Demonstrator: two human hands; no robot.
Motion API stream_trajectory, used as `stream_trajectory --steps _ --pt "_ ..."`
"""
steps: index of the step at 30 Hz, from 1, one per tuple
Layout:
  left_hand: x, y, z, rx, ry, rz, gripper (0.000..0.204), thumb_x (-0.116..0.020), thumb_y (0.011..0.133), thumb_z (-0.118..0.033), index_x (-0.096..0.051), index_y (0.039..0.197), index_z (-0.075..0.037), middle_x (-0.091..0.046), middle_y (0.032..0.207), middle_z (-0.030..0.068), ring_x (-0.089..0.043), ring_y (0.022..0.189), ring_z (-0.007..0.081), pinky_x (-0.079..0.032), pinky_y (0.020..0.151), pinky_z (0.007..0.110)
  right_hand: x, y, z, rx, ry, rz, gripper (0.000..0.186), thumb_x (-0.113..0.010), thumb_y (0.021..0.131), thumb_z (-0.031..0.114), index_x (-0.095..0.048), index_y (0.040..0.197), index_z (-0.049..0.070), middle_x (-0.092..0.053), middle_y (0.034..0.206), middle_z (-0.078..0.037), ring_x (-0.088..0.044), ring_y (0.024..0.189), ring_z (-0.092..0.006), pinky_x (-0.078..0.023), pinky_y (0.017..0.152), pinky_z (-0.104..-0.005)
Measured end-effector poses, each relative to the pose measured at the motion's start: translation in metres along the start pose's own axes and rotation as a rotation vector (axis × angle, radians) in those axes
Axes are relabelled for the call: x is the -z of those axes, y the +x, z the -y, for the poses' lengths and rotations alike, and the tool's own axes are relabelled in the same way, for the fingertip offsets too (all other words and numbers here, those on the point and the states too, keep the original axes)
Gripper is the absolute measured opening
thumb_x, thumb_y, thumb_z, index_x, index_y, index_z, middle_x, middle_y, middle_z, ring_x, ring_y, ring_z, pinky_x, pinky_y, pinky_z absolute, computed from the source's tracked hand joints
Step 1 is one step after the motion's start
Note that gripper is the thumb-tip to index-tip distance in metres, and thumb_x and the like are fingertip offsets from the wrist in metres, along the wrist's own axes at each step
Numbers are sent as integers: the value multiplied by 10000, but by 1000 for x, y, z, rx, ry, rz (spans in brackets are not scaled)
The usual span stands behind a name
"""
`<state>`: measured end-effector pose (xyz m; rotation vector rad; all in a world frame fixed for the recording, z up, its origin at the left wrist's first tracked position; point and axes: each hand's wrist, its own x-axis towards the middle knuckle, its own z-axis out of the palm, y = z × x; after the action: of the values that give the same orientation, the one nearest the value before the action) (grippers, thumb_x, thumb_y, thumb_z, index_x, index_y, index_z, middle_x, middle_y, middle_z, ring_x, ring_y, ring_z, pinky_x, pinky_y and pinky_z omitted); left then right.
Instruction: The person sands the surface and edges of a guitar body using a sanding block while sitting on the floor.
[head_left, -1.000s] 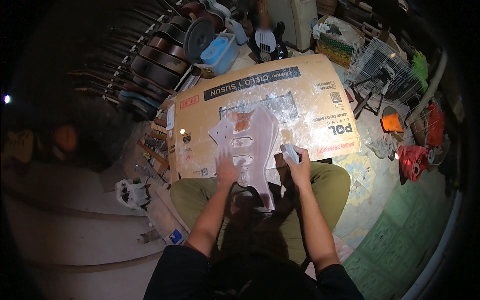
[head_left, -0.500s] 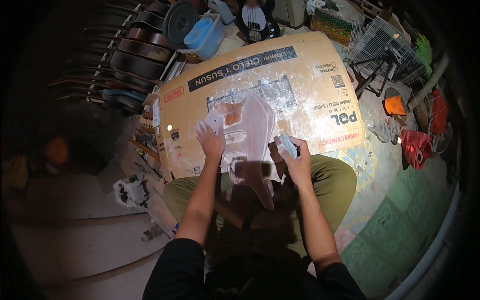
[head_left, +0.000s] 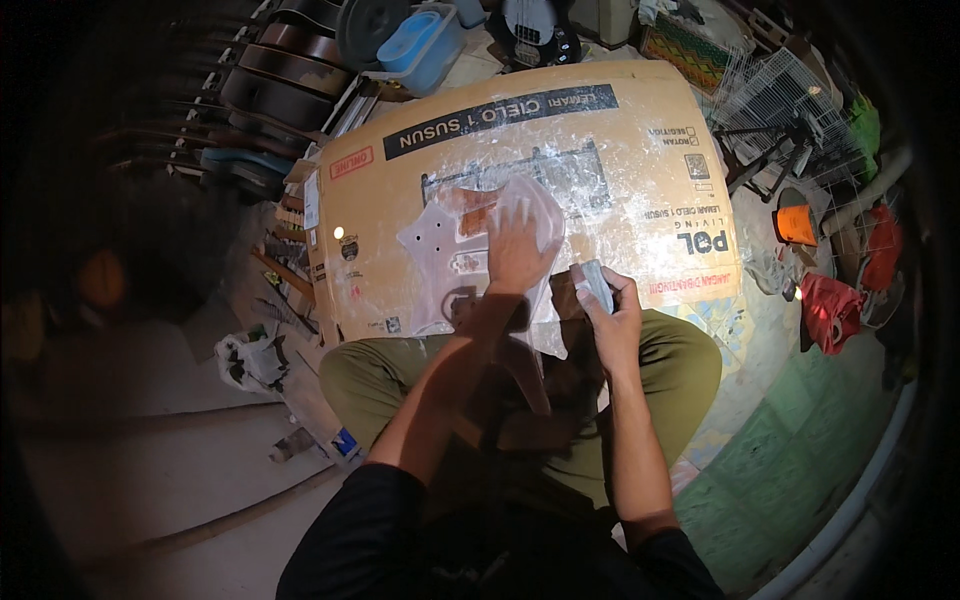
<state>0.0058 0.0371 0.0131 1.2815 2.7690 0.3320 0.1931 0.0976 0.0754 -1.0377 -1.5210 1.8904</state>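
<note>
The guitar body (head_left: 435,272) lies on cardboard (head_left: 650,105), probably for cushioning. The left hand (head_left: 517,255), grip released, spreads flat over its far part, perhaps steadying it; the right hand (head_left: 617,322) grasps a grey block (head_left: 594,284) to its right.

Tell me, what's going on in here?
A person's left hand is spread over an unpainted-looking guitar body, while the right hand grips a small pale grey block just to its right. The body lies partly over a white-smeared cardboard sheet, its narrow end toward the person's olive trousers. More guitars are stacked in the upper left.
</note>
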Motion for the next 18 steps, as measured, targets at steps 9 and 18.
stream_trajectory --steps 9,18 --pt "7 -107 -25 -264 -27 145 762 -603 917 -490 -477 1461 29 -410 1571 211 -343 1470 388 -192 1222 583 8 8 -29 83 -73 -41 430 -774 891 75 -572 1255 -29 -646 1183 -121 -598 1086 -179 -479 977 -329" --pt "7 -232 -61 -355 -88 166 726 -569 952 -534 -527 1413 26 -466 1527 164 -353 1463 332 -249 1190 567 21 -2 -51 176 -124 -158 429 -779 894 126 -576 1230 -45 -643 1161 -129 -603 1059 -189 -483 959 -336"
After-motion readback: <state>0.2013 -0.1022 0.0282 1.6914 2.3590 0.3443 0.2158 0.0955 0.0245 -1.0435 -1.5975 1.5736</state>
